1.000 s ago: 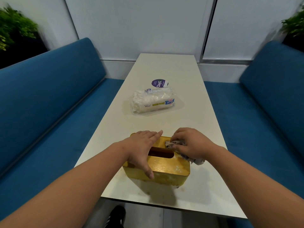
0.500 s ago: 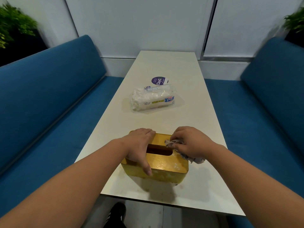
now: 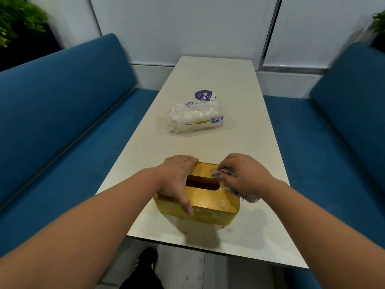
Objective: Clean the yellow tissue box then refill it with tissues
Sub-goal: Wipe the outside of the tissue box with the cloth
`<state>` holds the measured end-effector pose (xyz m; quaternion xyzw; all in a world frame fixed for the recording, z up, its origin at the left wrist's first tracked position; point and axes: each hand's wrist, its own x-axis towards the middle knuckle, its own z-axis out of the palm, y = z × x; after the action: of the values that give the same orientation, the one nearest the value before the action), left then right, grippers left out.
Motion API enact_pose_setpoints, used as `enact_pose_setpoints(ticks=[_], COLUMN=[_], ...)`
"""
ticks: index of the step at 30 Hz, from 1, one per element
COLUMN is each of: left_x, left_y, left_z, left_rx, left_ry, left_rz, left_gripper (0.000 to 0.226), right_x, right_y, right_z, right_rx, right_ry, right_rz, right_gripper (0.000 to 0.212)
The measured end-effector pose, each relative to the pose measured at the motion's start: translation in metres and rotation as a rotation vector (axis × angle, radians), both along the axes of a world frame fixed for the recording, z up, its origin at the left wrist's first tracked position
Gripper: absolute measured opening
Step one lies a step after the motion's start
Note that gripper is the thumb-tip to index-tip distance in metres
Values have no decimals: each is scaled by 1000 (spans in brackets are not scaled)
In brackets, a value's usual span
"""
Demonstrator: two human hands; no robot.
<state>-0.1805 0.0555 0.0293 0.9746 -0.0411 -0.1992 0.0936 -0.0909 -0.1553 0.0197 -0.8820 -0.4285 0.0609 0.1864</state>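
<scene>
The yellow tissue box (image 3: 210,202) stands near the front edge of the white table (image 3: 218,80), its dark slot facing up. My left hand (image 3: 177,178) grips the box's left end, fingers over the far edge and thumb down the front face. My right hand (image 3: 243,174) holds a crumpled grey cloth (image 3: 220,173) pressed on the lid's far right part, and a tail of the cloth hangs off the right side. White smears show on the lid's front right corner. A plastic pack of white tissues (image 3: 194,119) lies further back on the table.
A round purple sticker or coaster (image 3: 205,95) lies behind the tissue pack. Blue bench seats (image 3: 62,97) run along both sides of the table. Plants sit in the upper corners. A dark shoe (image 3: 146,258) shows on the floor below the table edge.
My left hand has slid left and curled over the box's far left edge, off the slot. My right hand and the cloth stay on the lid's far right part.
</scene>
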Motion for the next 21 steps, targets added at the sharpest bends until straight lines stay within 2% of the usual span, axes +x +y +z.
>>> enact_pose_setpoints(ticks=[3,8,21], left_x=[0,-3,-6], left_y=[1,3,10], left_z=[-1,-5,-12], left_rx=[-5,-26,-31], left_ry=[1,-36,-119], left_rz=[-2,-12,-37], left_gripper=[141,138,139], right_x=[-4,1,3], right_y=[3,-8,-1], right_z=[0,2,7], right_rx=[-17,-8,-36], right_ry=[-12,18,6], right_rz=[39,-43,3], right_gripper=[31,33,32])
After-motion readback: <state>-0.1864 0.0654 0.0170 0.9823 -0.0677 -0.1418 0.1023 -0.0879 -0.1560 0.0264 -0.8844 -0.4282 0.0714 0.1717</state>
